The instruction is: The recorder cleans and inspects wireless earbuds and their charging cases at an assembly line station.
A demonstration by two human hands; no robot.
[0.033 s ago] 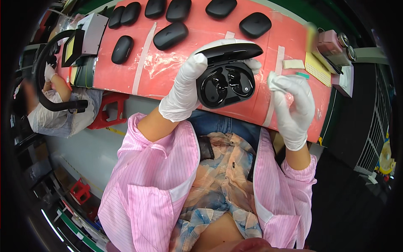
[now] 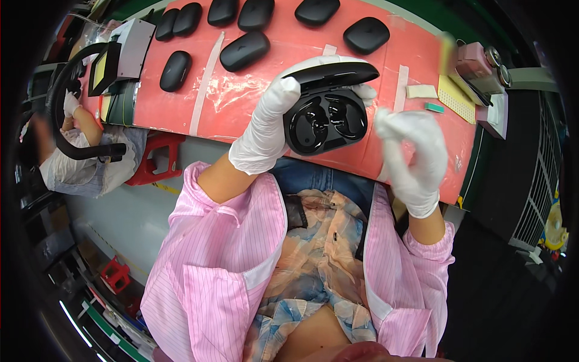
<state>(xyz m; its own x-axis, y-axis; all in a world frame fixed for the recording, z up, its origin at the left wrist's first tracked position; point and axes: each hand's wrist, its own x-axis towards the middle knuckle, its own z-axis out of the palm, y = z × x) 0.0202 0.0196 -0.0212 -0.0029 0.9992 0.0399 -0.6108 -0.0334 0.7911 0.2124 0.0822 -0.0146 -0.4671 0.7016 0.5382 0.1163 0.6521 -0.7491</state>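
My left hand [image 2: 271, 114], in a white glove, is wrapped round a black earbud charging case [image 2: 325, 145] with its lid [image 2: 338, 72] raised. Two glossy black earbuds with ear hooks lie in the case's wells: the left earbud [image 2: 315, 125] and the right earbud [image 2: 341, 116]. The thumb presses by the hinge end, and the other fingers go behind the lid. Just right of the case, apart from it, is my gloved right hand [image 2: 416, 151]. Its thumb and fingertips are pinched together and blurred; whatever they may hold cannot be made out.
Several closed black cases, among them a case [image 2: 244, 52], lie along the far side of the red-covered table [image 2: 235, 96]. At the right are a white pad [image 2: 421, 91], a green block [image 2: 433, 107] and a yellow perforated sheet [image 2: 456, 99]. A black hose [image 2: 57, 102] curves at the left, near another person.
My right hand has moved a little left, nearer the case, and has blurred. The case and my left hand have shifted very slightly right.
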